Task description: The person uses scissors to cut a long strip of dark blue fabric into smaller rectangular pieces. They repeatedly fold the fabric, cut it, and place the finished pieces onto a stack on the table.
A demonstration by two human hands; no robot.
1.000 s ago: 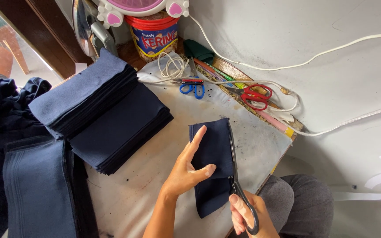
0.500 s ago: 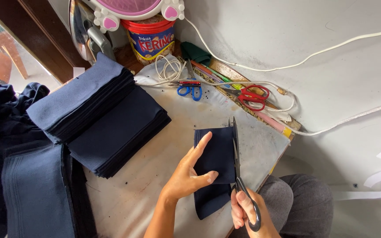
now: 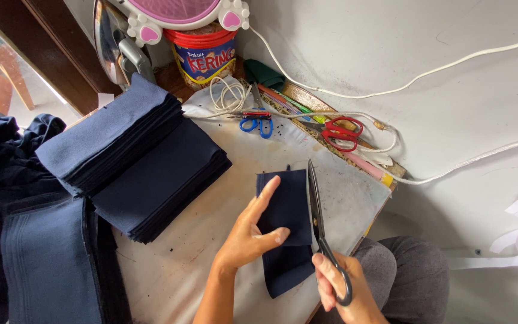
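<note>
Now the worktop [image 3: 211, 264] under you is pale, scuffed and flecked with dark lint, and most of its left side carries the two stacks of navy cloth pieces [image 3: 133, 162], flat rectangles with soft matte faces, one stack leaning over the other. Compared with a second ago, the navy fabric piece [image 3: 288, 210] lies closer to the middle of your view and the long shears [image 3: 318, 222] have run up along its right edge, their closed blades now reaching just past its top corner; in my judgement the trim along that edge is at or near its end. The piece sits near the front edge of the worktop, its lower end hanging over toward your knee.

Your left hand [image 3: 252, 235] lies flat on the cloth, fingers spread and released, pinning it rather than gripping. Your right hand [image 3: 337, 289] has its fingers clenched through the dark loop handles of the shears, whose blades are slim, grey and metallic.

Farther back, a coiled white cord [image 3: 226, 96] loops beside a round tin with a red lid [image 3: 204, 51]. Smaller still, the blue-handled scissors [image 3: 258, 122] and red-handled scissors [image 3: 340, 132] rest shut near the wall, both with glossy plastic grips.
</note>
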